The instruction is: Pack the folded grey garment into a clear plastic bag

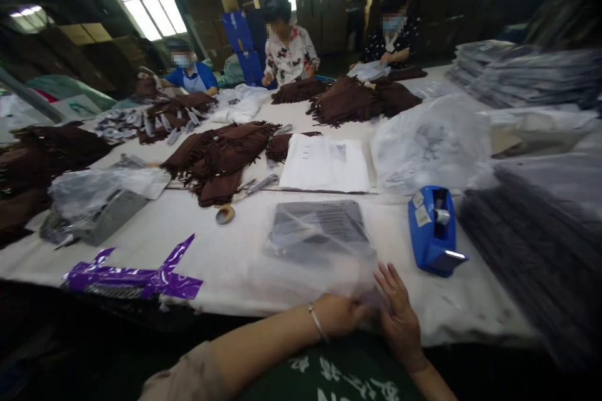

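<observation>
In front of me on the table lies a clear plastic bag [320, 276] with a flat, dark grey folded item [317, 222] inside its far part. My left hand [339, 314], with a bracelet at the wrist, is closed on the near edge of the bag. Beside it, my right hand [399, 313] has its fingers stretched out and apart at the bag's near right corner. The thumb side of that hand is close to the left fingertips, and the contact there is blurred. A blue tape dispenser [433, 232] stands to the right of the bag.
A white cloth covers the table [226, 276]. Purple tape [136, 279] marks its front edge. Brown fringed pieces [226, 150], a tape roll [224, 214], white sheets [324, 163] and stacked bagged goods [531, 250] lie around. Several co-workers [289, 53] are across the table.
</observation>
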Demonstrator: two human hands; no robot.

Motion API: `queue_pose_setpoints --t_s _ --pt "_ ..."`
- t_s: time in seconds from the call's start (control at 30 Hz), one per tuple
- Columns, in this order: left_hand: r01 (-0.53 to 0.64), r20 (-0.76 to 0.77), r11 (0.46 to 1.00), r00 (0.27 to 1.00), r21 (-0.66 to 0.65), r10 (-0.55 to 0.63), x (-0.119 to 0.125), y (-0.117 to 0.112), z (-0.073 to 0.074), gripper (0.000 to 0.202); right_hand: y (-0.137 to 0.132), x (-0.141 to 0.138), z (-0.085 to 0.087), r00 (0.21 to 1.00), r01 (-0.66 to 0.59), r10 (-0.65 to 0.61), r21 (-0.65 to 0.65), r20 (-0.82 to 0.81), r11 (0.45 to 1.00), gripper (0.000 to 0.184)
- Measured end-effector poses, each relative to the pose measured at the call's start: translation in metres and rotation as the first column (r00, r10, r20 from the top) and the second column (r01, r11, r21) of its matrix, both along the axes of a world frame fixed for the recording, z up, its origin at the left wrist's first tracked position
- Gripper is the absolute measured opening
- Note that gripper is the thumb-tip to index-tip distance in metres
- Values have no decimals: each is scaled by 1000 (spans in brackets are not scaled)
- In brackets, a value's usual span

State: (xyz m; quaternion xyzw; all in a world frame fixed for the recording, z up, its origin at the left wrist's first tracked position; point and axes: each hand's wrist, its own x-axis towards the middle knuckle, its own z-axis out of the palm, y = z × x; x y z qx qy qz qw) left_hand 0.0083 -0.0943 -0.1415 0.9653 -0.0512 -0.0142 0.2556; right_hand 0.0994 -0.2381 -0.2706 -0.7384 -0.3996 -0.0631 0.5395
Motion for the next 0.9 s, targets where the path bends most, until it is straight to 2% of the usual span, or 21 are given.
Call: queue_pose_setpoints --t_s 0.07,0.13,0.17,0.23,0.3,0.37,0.47,0.57,0.7,0.8,0.9 --pt "169 88 986 982 -18 -166 -24 15 14 25 -3 1 5 1000 1 -1 -38 -8 999 55" --pt "242 272 969 930 55 -248 -47 42 32 37 -7 5 9 999 -7 10 -89 32 996 60" --pt "195 345 973 911 122 -226 -56 58 40 42 -10 8 12 998 -11 19 -114 64 993 62" --pt "-2 365 963 926 269 -100 -68 91 48 49 -13 17 16 989 -32 55 -164 140 986 68" --pt "-144 273 912 961 383 37 -77 122 40 55 -13 28 19 973 -78 127 -243 194 967 74" --pt "-167 164 889 981 426 105 -88 146 21 56 -11 39 19 954 -145 225 -348 199 926 79" --pt "-100 101 898 993 428 62 -108 165 -11 56 -8 48 17 920 -246 361 -493 152 835 80" --pt "2 33 899 999 438 -18 -121 167 -27 66 -7 49 15 871 -311 474 -599 132 738 79" --pt "68 -125 930 992 360 -24 -117 165 -26 82 -8 49 27 818 -376 568 -661 91 649 86" --pt "97 -214 964 976 249 -43 -111 173 -20 88 -12 56 47 782 -445 624 -695 6 564 89" --pt "150 -285 981 952 121 -111 -114 189 -7 84 -20 68 67 744 -519 664 -694 -79 498 90"
